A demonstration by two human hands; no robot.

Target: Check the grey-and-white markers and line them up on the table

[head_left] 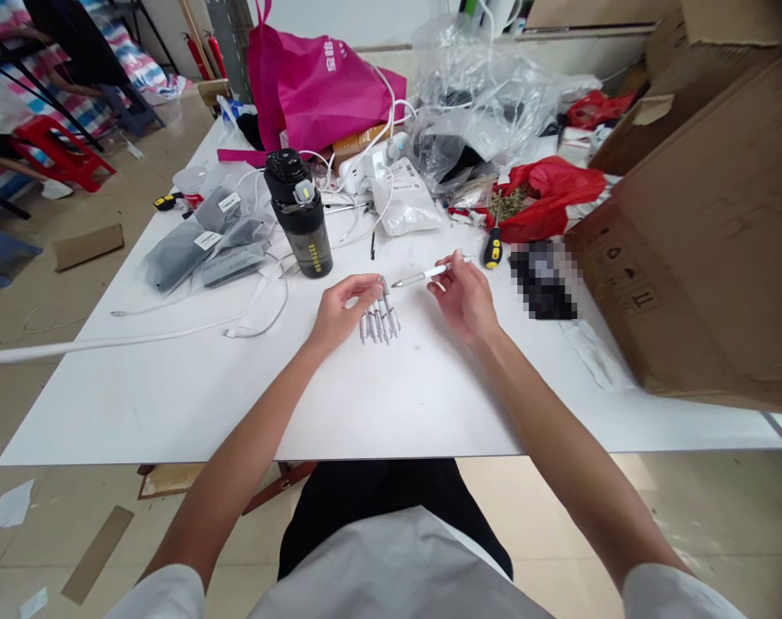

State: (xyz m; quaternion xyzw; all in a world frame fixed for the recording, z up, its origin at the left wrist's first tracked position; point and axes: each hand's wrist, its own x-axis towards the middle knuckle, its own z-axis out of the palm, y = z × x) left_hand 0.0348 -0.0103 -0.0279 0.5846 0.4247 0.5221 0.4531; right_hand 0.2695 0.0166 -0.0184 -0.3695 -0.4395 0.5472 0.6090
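A row of several white pens (379,324) lies close together on the white table (172,413), their tips pointing toward me. My left hand (345,314) is curled at the far ends of these pens, with its fingertips at or on the nearest one; I cannot tell whether it grips it. My right hand (465,298) pinches a single white pen (426,275) between thumb and fingers. That pen is held level just above the table, with its metal tip pointing left toward the row.
A black water bottle (299,215) stands left of my hands, beside grey packets (204,245) and white cables (172,331). Behind lie a pink bag (320,90) and clear plastic (481,107). To the right are a screwdriver (492,249), a pixelated object (543,279), a red bag (546,199) and a large cardboard box (706,232).
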